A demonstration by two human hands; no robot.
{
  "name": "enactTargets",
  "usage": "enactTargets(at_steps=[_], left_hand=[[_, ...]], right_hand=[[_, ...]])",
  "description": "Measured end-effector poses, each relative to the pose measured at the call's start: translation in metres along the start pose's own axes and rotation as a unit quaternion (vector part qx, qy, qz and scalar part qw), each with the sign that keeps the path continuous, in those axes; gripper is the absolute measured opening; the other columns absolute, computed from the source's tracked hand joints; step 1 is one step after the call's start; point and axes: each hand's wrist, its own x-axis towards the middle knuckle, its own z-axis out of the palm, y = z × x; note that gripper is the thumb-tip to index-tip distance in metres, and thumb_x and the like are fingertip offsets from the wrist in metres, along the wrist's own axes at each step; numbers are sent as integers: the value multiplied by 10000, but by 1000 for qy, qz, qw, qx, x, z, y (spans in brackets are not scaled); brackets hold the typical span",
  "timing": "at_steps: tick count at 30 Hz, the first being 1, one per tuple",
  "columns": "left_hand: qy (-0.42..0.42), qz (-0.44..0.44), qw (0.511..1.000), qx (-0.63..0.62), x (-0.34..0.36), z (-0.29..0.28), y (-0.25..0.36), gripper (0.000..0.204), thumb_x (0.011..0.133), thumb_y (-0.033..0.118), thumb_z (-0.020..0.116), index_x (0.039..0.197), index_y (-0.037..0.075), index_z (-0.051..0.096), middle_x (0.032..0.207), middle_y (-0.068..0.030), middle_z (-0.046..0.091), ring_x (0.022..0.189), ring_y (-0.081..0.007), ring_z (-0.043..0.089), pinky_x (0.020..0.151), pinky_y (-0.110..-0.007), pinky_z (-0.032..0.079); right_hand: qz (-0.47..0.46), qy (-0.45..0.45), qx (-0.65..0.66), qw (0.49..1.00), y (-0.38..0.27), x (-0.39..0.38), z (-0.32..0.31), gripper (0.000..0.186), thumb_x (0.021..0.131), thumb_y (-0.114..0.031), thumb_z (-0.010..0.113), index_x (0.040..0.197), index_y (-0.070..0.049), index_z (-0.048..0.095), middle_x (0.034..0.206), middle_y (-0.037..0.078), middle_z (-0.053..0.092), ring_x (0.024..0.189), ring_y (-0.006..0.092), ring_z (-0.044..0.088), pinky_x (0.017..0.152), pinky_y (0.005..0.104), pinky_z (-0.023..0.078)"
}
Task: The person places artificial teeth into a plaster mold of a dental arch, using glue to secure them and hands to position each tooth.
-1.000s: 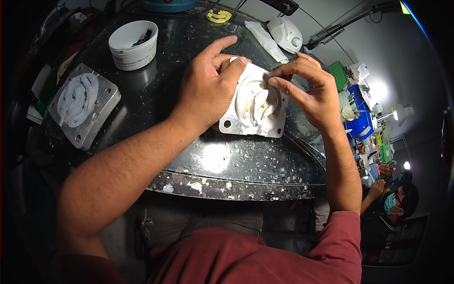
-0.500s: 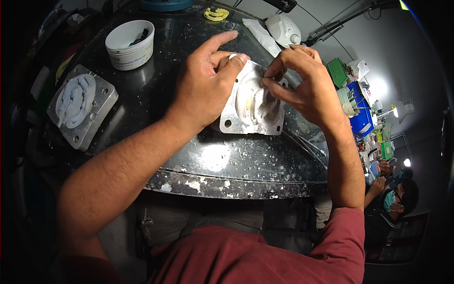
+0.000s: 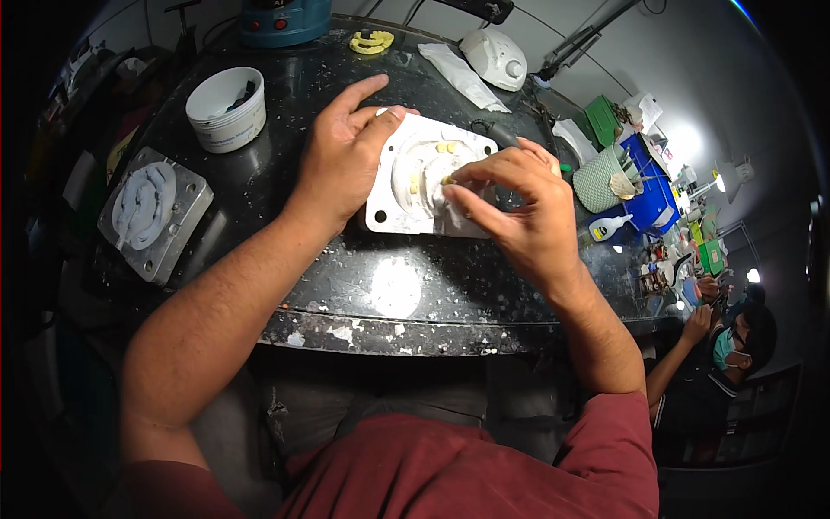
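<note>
A square metal flask half (image 3: 385,195) with corner holes is tilted up above the black table between my hands. White plaster (image 3: 405,177) forms a round, arched mould inside it, with small yellow teeth (image 3: 446,147) set in the plaster. My left hand (image 3: 346,160) grips the flask's upper left edge, thumb on top and index finger stretched out. Over the mould's right side, the thumb and index finger of my right hand (image 3: 519,203) pinch a small yellow tooth (image 3: 447,180) at the plaster. That hand covers the flask's lower right part.
Left on the table (image 3: 346,290) lies another plaster-filled flask half (image 3: 179,227). Behind it stands a white tub (image 3: 229,125). A yellow dental arch (image 3: 372,41), teal machine (image 3: 290,22) and white knobbed device (image 3: 491,60) are farther back. Right are a basket (image 3: 596,186), small bottle (image 3: 608,227) and masked person (image 3: 743,346).
The flask half and both hands have shifted left in view and the flask lies flatter. My right fingertips have moved from the mould's upper right down to its middle. More of the right side shows.
</note>
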Motion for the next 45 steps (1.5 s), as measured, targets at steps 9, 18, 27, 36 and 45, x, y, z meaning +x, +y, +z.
enactTargets(at_steps=[9, 18, 27, 36, 45], left_hand=[[-12, -13, 999, 43, 0, -2, 5, 540, 1032, 164, 596, 1485, -54, 398, 1235, -237, 690, 1078, -203, 702, 943, -288, 555], [10, -44, 998, 52, 3, -6, 3, 536, 1014, 153, 625, 1457, -76, 429, 1193, -232, 707, 1046, -190, 701, 897, -270, 551], [3, -38, 998, 52, 2, -7, 3, 556, 1004, 173, 643, 1461, -70, 439, 1197, -225, 697, 1019, -180, 696, 891, -267, 545], [8, -35, 998, 48, 10, -16, -8, 491, 981, 150, 668, 1398, -65, 523, 1094, -156, 720, 966, -161, 699, 849, -256, 541], [-15, -51, 995, 86, 17, -29, -6, 401, 1033, 169, 578, 1399, 4, 580, 1242, -153, 681, 1059, -176, 713, 913, -279, 586]], right_hand=[[85, -15, 13, 996, -8, 5, 4, 169, 837, -243, 795, 854, -79, 760, 827, 35, 713, 800, 217, 670, 1032, 430, 410], [107, 7, 151, 983, 10, 4, 4, 170, 830, -162, 799, 923, -23, 768, 863, 79, 722, 785, 181, 699, 713, 314, 550], [109, -16, 91, 990, 1, 12, 1, 195, 805, -205, 822, 900, -41, 780, 881, 93, 738, 781, 214, 715, 715, 334, 564], [228, -33, 412, 882, 41, -40, -47, 142, 922, -58, 750, 1036, 23, 726, 925, 66, 744, 824, 115, 697, 760, 244, 572], [209, -159, 132, 956, 23, -111, -83, 125, 839, -63, 787, 957, -27, 771, 943, 57, 756, 900, 145, 701, 840, 278, 538]])
